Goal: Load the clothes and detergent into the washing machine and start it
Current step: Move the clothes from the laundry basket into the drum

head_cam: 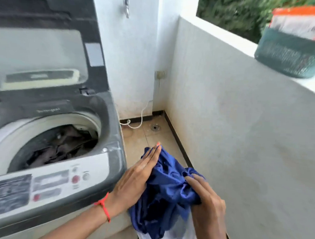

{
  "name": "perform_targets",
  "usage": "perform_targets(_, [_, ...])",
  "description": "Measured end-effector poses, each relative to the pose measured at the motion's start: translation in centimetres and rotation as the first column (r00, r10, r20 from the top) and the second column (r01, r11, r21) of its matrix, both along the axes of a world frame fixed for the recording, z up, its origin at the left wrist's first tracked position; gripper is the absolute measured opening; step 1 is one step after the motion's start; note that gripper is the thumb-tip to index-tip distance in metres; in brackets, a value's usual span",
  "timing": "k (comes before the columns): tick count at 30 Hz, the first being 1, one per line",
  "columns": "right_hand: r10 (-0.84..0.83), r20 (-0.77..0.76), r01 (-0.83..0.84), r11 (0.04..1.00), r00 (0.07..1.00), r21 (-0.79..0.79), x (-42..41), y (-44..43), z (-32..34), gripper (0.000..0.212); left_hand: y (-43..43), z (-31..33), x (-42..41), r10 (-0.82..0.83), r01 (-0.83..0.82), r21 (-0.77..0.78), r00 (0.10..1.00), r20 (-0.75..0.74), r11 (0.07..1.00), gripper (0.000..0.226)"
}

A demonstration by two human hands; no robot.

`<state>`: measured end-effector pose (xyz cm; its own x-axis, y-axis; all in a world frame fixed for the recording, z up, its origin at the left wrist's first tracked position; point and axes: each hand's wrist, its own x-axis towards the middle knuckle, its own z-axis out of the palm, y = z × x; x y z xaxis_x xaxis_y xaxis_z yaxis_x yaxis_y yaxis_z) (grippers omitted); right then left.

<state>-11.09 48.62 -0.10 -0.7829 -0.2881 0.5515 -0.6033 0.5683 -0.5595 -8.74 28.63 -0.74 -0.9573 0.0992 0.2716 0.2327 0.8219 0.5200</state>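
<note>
A grey top-loading washing machine (pixel 109 135) stands at the left with its lid (pixel 39 49) raised. Dark clothes (pixel 63 144) lie in its drum. To the right of the machine I hold a bunched blue garment (pixel 168 189) between both hands. My left hand (pixel 138 176) lies flat against its left side, fingers straight. My right hand (pixel 205 198) grips a fold on its right side. A white item (pixel 174 236) shows just beneath the blue garment at the bottom edge. On the ledge at the upper right, a green basket (pixel 287 57) holds an orange-and-white packet (pixel 299 22).
A white parapet wall (pixel 242 122) runs along the right. A white cord (pixel 140 118) and a floor drain (pixel 154 127) lie on the tiled floor in the corner behind the machine. A tap (pixel 126 7) sticks out of the back wall.
</note>
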Motion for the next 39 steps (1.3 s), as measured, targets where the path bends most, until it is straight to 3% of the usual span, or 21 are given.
perform_targets(3, [0.078,-0.084,-0.090,0.983,0.993,-0.160,-0.1,-3.7,7.6,0.050,-2.9,7.6,1.1,0.085,-0.076,0.101,0.992,-0.089,0.992,0.112])
perform_targets(6, [0.155,-0.171,-0.194,0.951,0.973,-0.242,0.2,-8.8,14.5,0.056,-6.8,14.6,2.6,0.168,-0.142,0.125,0.959,-0.230,0.982,0.108])
perform_targets(9, [0.224,-0.286,-0.306,0.908,0.932,-0.287,0.1,-14.7,19.8,0.047,-12.0,19.8,3.9,0.272,-0.248,0.113,0.879,-0.391,0.962,0.099])
perform_targets(12, [0.257,-0.361,-0.375,0.874,0.897,-0.309,0.0,-21.7,22.4,0.047,-18.5,21.8,4.6,0.349,-0.393,0.021,0.790,-0.504,0.919,0.096])
perform_targets(14, [0.308,-0.320,-0.400,0.872,0.896,-0.281,-0.2,-26.7,21.8,0.061,-23.0,20.4,5.5,0.383,-0.481,-0.058,0.759,-0.526,0.875,0.096])
perform_targets(17, [0.400,-0.153,-0.423,0.890,0.904,-0.171,-0.8,-33.3,18.1,0.084,-28.6,16.0,7.7,0.424,-0.564,-0.207,0.773,-0.472,0.799,0.100])
perform_targets(20, [0.489,0.011,-0.489,0.871,0.872,0.047,-1.3,-38.6,13.2,0.098,-32.9,10.9,8.9,0.489,-0.630,-0.323,0.764,-0.420,0.706,0.103])
perform_targets(23, [0.477,0.182,-0.510,0.795,0.860,0.329,-2.0,-42.6,7.6,0.099,-35.3,6.7,8.9,0.503,-0.632,-0.447,0.774,-0.384,0.632,0.084])
perform_targets(26, [0.424,0.190,-0.453,0.699,0.885,0.553,-2.7,-45.0,1.5,0.109,-36.3,3.0,8.5,0.539,-0.618,-0.529,0.780,-0.318,0.582,0.073])
perform_targets(29, [0.386,0.208,-0.419,0.619,0.899,0.665,-2.9,-45.7,-2.6,0.123,-36.8,-0.6,8.0,0.553,-0.562,-0.588,0.803,-0.221,0.582,0.076])
perform_targets(31, [0.354,0.269,-0.435,0.569,0.896,0.698,-3.1,-45.5,-3.8,0.116,-36.7,-2.3,7.8,0.551,-0.507,-0.602,0.824,-0.131,0.616,0.084])
perform_targets(34, [0.294,0.344,-0.453,0.574,0.892,0.682,-3.3,-44.3,-3.3,0.102,-36.2,-3.5,7.4,0.534,-0.431,-0.612,0.846,-0.018,0.663,0.107])
perform_targets(37, [0.275,0.471,-0.516,0.680,0.838,0.522,-3.5,-41.3,-0.6,0.098,-36.0,-3.6,6.9,0.511,-0.388,-0.569,0.857,0.067,0.725,0.129])
perform_targets(39, [0.261,0.489,-0.485,0.769,0.832,0.416,-3.5,-37.5,1.6,0.101,-35.5,-3.2,6.1,0.472,-0.363,-0.514,0.877,0.094,0.777,0.127])
